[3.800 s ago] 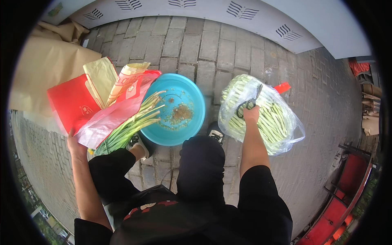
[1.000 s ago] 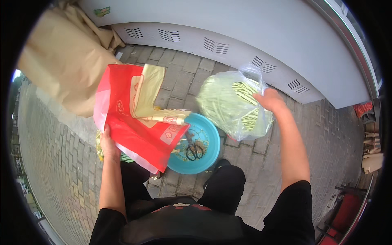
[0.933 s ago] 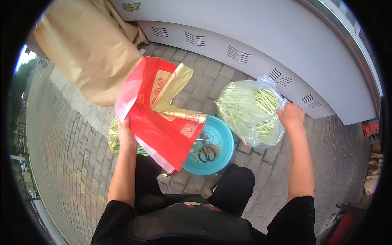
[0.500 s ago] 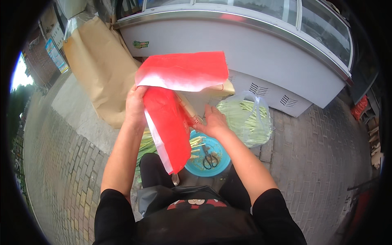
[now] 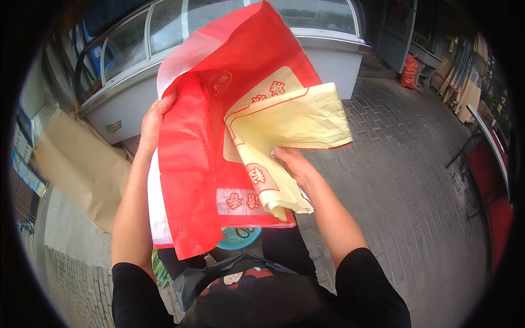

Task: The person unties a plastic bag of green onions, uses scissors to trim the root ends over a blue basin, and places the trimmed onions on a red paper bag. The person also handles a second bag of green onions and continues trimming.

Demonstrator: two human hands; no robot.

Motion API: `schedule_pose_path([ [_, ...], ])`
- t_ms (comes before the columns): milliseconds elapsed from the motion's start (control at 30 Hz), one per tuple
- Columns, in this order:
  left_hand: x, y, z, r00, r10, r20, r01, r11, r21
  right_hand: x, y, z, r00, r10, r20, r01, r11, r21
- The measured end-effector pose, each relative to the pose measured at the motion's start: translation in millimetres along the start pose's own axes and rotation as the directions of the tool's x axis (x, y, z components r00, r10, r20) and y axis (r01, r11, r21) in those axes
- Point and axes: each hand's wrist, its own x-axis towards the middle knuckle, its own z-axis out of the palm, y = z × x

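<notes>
Brick pavement (image 5: 404,191) is carrying a blue basin (image 5: 235,246) below the right fingers (image 5: 285,156), green stalks (image 5: 160,271) well below the left fingers (image 5: 162,105), and a red sack (image 5: 408,72) well beyond both.

The red and yellow sack (image 5: 246,126) is filling the space between the 2 hands, blocking any straight pass from the left hand (image 5: 156,117) to the right hand (image 5: 295,164). It is also overhanging the blue basin (image 5: 235,247) below them. Beyond the left hand, the display case (image 5: 333,71) is standing as a barrier; brown paper (image 5: 82,169) is crowding its left. Paved floor (image 5: 404,191) is giving open room rightward of the right hand.
</notes>
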Motion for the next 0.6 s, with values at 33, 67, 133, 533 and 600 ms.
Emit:
schedule_pose_path([
  [33,10.9,-11.0,-0.3,0.998,-0.021,0.061,0.021,1.000,-0.005,-0.7,1.2,-7.9,1.000,0.030,0.009,-0.031,0.991,0.131],
  [67,22.2,-21.1,3.1,0.991,-0.038,0.125,0.040,0.999,-0.019,-2.4,-3.1,-17.7,0.998,0.053,0.018,-0.056,0.967,0.249],
  [133,34.1,-39.0,22.4,0.983,-0.061,0.174,0.067,0.997,-0.030,-1.6,-4.4,-35.5,0.995,0.099,-0.021,-0.081,0.903,0.422],
  [533,112.8,-180.8,83.1,0.905,-0.371,0.207,0.291,0.896,0.334,-205.1,57.9,-306.2,0.390,-0.145,-0.909,0.111,0.988,-0.110],
  [600,136.4,-213.5,70.5,0.891,-0.356,0.283,0.162,0.829,0.535,-282.2,96.5,-335.8,0.217,-0.127,-0.968,-0.223,0.959,-0.175],
])
